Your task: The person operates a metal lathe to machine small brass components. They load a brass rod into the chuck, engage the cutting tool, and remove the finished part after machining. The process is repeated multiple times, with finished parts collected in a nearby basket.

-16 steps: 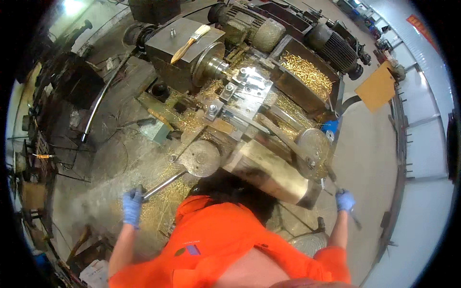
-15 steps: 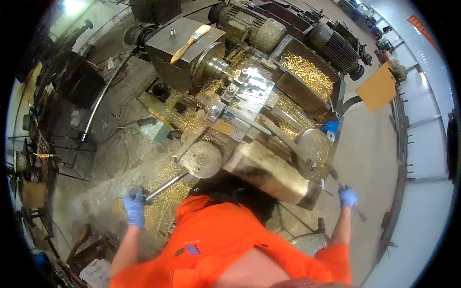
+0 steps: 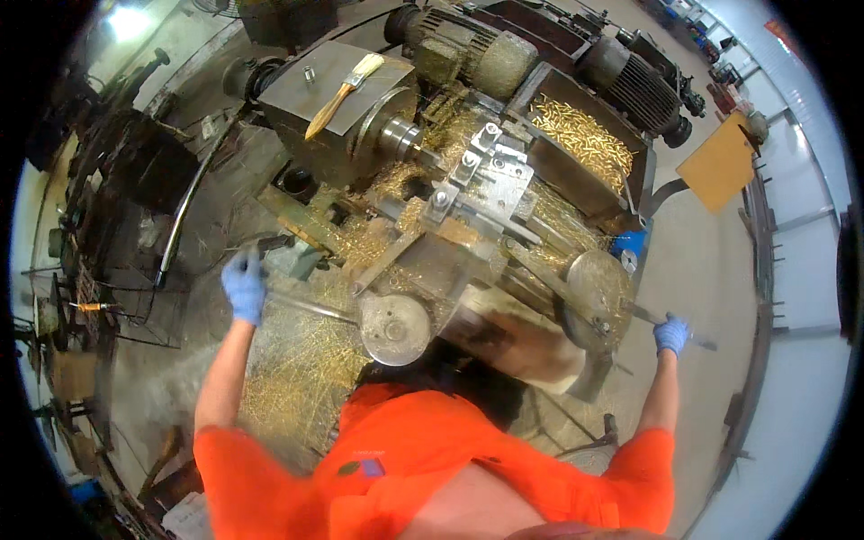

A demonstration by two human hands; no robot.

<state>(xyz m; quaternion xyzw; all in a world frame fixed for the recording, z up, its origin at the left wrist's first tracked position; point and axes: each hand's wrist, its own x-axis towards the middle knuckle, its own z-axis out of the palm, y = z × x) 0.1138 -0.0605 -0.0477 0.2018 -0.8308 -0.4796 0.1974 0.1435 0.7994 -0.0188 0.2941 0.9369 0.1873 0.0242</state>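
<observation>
- The left hand (image 3: 243,290), blue-gloved, is holding the outer end of the left lever (image 3: 310,306); its fingers are looking wrapped, though blur is hiding each one from me.
- The right hand (image 3: 670,334) is gripping the right lever (image 3: 644,315) in a narrow fist, the bar's end poking out beyond it.
- The left lever is running into the left disc (image 3: 394,330) and the right lever is meeting the right disc (image 3: 598,286), both sitting on the machine's near side.
- Beyond them, the tool slide (image 3: 499,187) is standing near the shiny spindle (image 3: 400,135).
- A metal tray (image 3: 567,175) is holding a heap of gold-coloured pieces (image 3: 585,135), while a brush (image 3: 345,94) is lying on the headstock (image 3: 301,112).
- The step in hand is looking, to me, like working both levers together.
- The next move is calling, I'd judge, for firm grips and even pressure, both hands staying well clear of the spindle.
</observation>
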